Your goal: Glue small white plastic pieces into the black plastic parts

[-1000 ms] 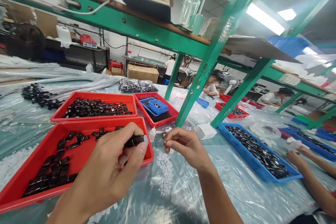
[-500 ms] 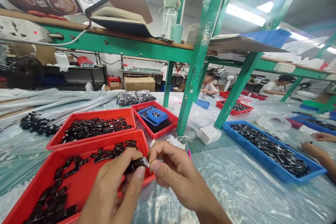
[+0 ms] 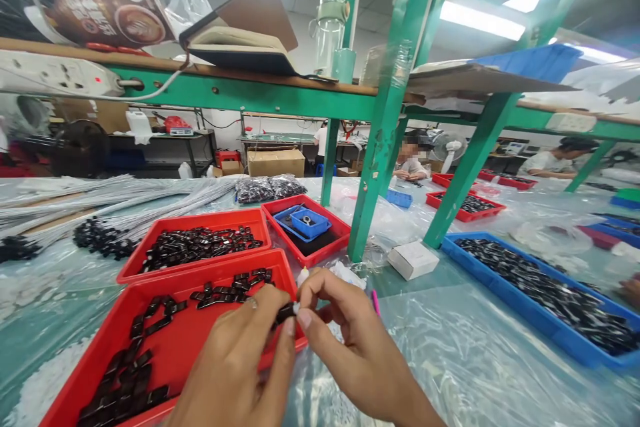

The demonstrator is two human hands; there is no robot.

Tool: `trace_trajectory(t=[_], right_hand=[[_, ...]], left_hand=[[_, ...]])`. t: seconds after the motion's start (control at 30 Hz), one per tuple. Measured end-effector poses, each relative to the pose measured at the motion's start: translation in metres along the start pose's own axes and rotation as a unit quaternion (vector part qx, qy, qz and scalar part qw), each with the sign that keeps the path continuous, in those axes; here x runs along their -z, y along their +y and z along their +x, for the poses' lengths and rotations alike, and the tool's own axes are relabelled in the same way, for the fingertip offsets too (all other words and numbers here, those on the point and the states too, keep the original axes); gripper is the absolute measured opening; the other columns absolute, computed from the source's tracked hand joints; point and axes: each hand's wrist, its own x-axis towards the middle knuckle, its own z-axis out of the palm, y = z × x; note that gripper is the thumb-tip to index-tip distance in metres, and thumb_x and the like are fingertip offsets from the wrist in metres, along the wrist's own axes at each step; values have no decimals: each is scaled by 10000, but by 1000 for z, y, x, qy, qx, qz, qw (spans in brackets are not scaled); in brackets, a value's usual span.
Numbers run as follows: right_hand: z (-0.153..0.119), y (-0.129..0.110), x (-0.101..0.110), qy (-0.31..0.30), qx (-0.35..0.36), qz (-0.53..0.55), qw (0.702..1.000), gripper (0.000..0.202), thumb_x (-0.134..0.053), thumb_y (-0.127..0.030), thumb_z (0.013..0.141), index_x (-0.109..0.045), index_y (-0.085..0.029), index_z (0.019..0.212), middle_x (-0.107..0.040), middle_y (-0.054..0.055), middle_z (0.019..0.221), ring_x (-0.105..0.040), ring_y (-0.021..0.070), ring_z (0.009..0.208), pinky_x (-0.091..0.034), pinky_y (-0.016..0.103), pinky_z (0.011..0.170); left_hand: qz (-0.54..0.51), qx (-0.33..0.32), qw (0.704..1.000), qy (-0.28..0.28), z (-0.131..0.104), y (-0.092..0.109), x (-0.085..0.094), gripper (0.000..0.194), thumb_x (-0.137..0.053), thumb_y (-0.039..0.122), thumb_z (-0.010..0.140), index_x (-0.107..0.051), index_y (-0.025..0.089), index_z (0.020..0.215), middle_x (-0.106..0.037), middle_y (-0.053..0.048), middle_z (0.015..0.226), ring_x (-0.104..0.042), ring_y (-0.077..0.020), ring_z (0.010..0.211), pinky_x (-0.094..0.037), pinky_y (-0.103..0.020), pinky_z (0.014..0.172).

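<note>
A small black part [image 3: 285, 313] is pinched between the thumb and fingers of the left hand [image 3: 245, 363], low in the centre of the view. The right hand [image 3: 345, 340] is closed on the same part from the 3 o'clock side, fingertips touching it. Both hands are held above the near corner of a red tray [image 3: 200, 340] scattered with similar black parts. A second red tray [image 3: 195, 247], filled more thickly, lies at 12 o'clock from the first. A blue tray [image 3: 545, 293] sits at 3 o'clock on the plastic-covered counter [image 3: 475, 360].
</note>
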Motion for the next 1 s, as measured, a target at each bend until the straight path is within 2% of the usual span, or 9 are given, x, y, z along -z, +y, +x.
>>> trace_trajectory(t=[0.13, 0.23, 0.3, 0.53, 0.63, 0.77, 0.9, 1.0], right_hand=[[0, 2, 4, 9, 102, -156, 982, 133, -564, -213, 1003, -547, -260, 880, -624, -22, 755, -586, 145, 615, -476, 258, 560], [3, 8, 4, 27, 181, -231, 956, 188, -564, -203, 1033, -531, -283, 866, -649, -12, 731, -606, 161, 563, -489, 272, 516], [6, 12, 4, 34, 207, -253, 944, 194, -581, -218, 1047, -527, -294, 877, -656, -5, 730, -607, 171, 541, -482, 281, 487], [8, 20, 5, 18, 209, -273, 939, 230, -563, -222, 1088, -503, -290, 877, -637, -35, 708, -613, 146, 539, -499, 248, 503], [7, 21, 6, 33, 223, -297, 928, 227, -573, -208, 1071, -500, -292, 873, -643, -28, 698, -615, 154, 523, -475, 258, 472], [4, 21, 4, 41, 234, -305, 922, 186, -591, -210, 1057, -536, -295, 902, -670, -12, 724, -651, 168, 543, -490, 269, 479], [4, 19, 7, 21, 216, -287, 933, 159, -583, -207, 1058, -575, -283, 919, -668, -9, 752, -646, 153, 566, -510, 262, 515], [3, 15, 16, -19, 141, -242, 960, 175, -559, -271, 1092, -607, -262, 924, -680, 3, 801, -658, 151, 648, -539, 258, 604]], left_hand=[[45, -45, 997, -39, 6, 7, 2, 261, -447, 169, 1029, -600, 246, 1227, -817, -92, 1052, -814, -260, 827, -665, -366, 698], [65, -26, 996, -57, 9, 11, 2, 270, -505, 167, 942, -625, 246, 1171, -810, -96, 1000, -797, -290, 771, -680, -415, 652], [70, 1, 996, -54, 9, 13, 2, 226, -515, 175, 904, -627, 261, 1081, -797, -84, 949, -776, -293, 729, -672, -424, 614], [95, 19, 993, -73, 7, 14, 3, 241, -513, 175, 919, -660, 263, 1090, -815, -108, 1043, -785, -287, 794, -694, -411, 704], [101, 25, 991, -82, 8, 13, 3, 249, -531, 192, 919, -682, 256, 1105, -817, -108, 1016, -797, -298, 796, -693, -412, 690], [79, 14, 994, -67, 10, 11, 4, 225, -496, 210, 959, -695, 258, 1051, -821, -114, 991, -799, -282, 761, -673, -379, 661], [56, 34, 995, -68, 8, 12, 3, 244, -460, 193, 979, -693, 247, 1026, -818, -133, 1018, -793, -284, 776, -673, -392, 684], [23, 83, 993, -78, 5, 14, 6, 256, -462, 209, 1013, -707, 241, 1079, -811, -118, 1044, -794, -281, 860, -684, -393, 772]])
